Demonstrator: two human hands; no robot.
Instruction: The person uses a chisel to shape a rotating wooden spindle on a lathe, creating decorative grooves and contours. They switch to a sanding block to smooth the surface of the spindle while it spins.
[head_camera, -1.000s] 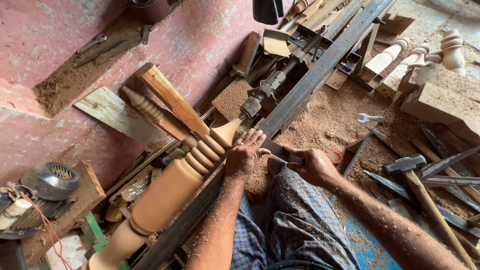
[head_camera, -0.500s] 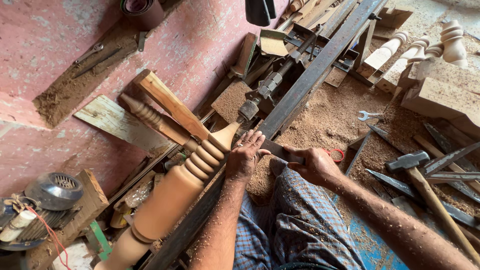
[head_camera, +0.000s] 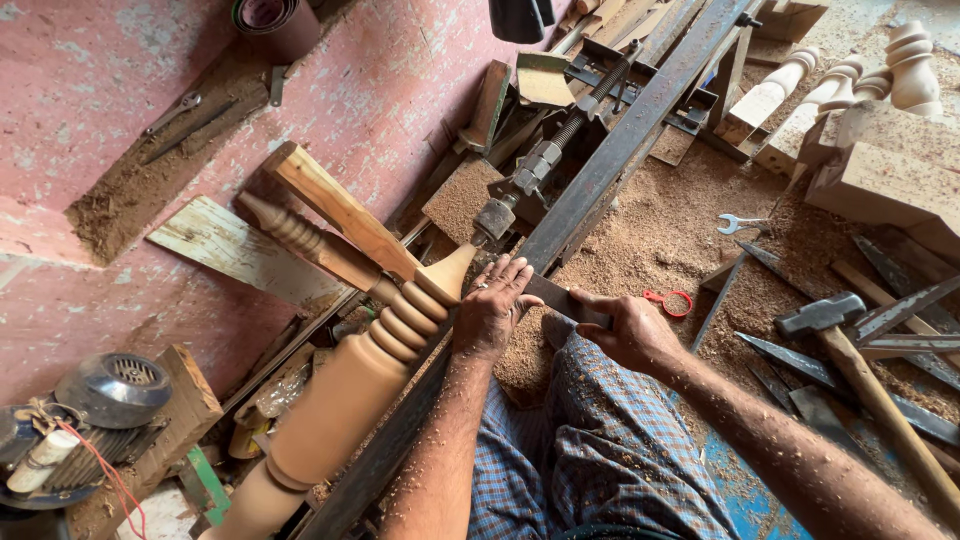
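- I take the turned wooden post (head_camera: 350, 385) as my landmark: it sits on the lathe with its long axis slanting from lower left up to its pointed end at upper right, where the metal centre (head_camera: 495, 220) meets the tip.
- My left hand (head_camera: 492, 308) rests just right of the post's ringed beads, fingers spread and loosely curled over the flat chisel blade (head_camera: 548, 293), pressing it down near the wood.
- My right hand (head_camera: 628, 328) sits further right of the post, closed in a fist around the chisel's handle end; the grip itself hides the handle.
- The chisel lies crosswise to the post's axis, its tip towards the beads; I cannot tell whether it touches the wood.
- The left hand is the nearer one to the post.
- Well right of the post, a hammer (head_camera: 850, 345) and spare chisels (head_camera: 790, 360) lie in sawdust; a spanner (head_camera: 742, 223) lies beyond.
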